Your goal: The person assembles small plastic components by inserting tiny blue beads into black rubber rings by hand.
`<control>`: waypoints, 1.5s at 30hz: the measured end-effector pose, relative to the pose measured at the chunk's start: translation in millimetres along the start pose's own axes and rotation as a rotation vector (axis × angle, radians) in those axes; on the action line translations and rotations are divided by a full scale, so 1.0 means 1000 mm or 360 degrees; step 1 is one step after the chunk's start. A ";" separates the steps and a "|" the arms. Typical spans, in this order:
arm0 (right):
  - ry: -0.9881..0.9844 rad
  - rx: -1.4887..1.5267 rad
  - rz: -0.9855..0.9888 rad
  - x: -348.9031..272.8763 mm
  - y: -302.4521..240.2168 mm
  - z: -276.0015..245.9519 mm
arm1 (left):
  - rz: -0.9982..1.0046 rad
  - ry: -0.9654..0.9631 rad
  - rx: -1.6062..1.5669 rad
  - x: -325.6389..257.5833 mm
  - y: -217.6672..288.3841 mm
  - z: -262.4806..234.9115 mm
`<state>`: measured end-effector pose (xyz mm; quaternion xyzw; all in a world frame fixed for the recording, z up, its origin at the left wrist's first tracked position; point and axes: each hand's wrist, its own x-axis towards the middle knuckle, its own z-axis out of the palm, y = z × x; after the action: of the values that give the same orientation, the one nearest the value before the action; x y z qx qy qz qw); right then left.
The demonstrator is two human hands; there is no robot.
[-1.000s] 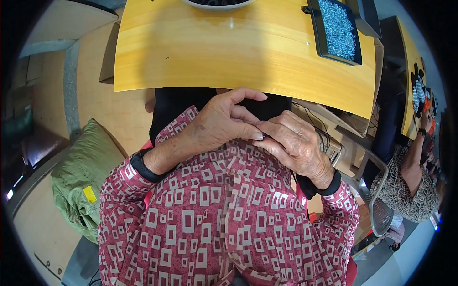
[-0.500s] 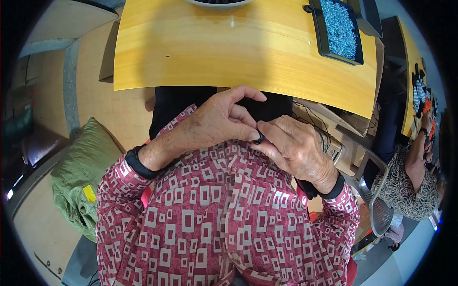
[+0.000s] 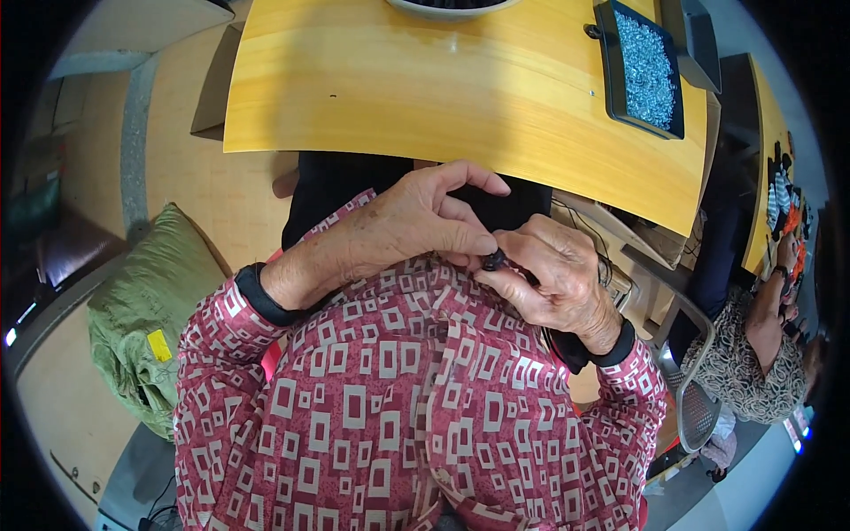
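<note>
My two hands meet in front of my chest, just short of the table's near edge. Between their fingertips is a small, shiny black piece (image 3: 493, 259), rounded in outline; its exact kind is too small to make out. The thumb of my left hand (image 3: 425, 217) presses on it from the left, with the index finger raised and curved away. My right hand (image 3: 556, 274) pinches the piece between thumb and bent forefinger, and a dark part of it shows inside the grip. Its other fingers are curled in, partly hidden.
Beyond my hands is a yellow wooden table (image 3: 372, 115). On it stand a black tray (image 3: 675, 124) of small clear bluish pieces and a bowl (image 3: 456, 12) of dark things. A green sack (image 3: 155, 310) lies left, a metal chair (image 3: 699, 389) right. Another person (image 3: 744, 354) works far right.
The view has shifted slightly, so the table sits a little further right. Between my fingertips the black piece has turned and shows more; both hands stay together.
</note>
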<state>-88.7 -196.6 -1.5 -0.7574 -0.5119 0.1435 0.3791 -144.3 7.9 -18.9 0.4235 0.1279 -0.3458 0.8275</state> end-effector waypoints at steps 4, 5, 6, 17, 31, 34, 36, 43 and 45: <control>0.0109 0.0055 0.0064 0.004 0.002 -0.001 | 0.0099 0.0033 0.0039 0.001 0.002 0.003; 0.0078 0.0029 0.0083 0.004 0.003 -0.002 | 0.0114 0.0065 0.0119 0.001 0.003 0.004; 0.0077 0.0025 0.0081 0.005 0.003 -0.003 | 0.0128 0.0097 0.0198 0.001 0.003 0.005; 0.0054 -0.0068 -0.0050 0.009 0.008 -0.008 | 0.0126 0.0032 0.0194 0.000 0.004 0.006; 0.0422 0.0031 0.0058 0.013 0.004 -0.009 | 0.0353 0.0031 -0.0013 0.002 0.005 0.015; 0.0476 0.0257 0.0137 0.013 0.005 -0.016 | 0.1075 0.0229 0.0945 0.003 0.007 0.016; 0.0471 0.0372 0.0160 0.011 0.005 -0.019 | 0.1207 0.0266 0.1139 0.002 0.015 0.019; 0.0360 0.1270 0.0477 0.002 0.008 -0.022 | 0.1501 0.0298 0.1235 0.010 0.021 0.029; 0.0340 0.1422 0.0518 0.006 0.001 -0.028 | 0.1554 0.0284 0.1258 0.012 0.024 0.031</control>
<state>-68.5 -203.6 17.8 -0.6013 -0.2336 0.3279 0.6902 -121.6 -12.3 8.4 0.7339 -0.1488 0.0871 0.6570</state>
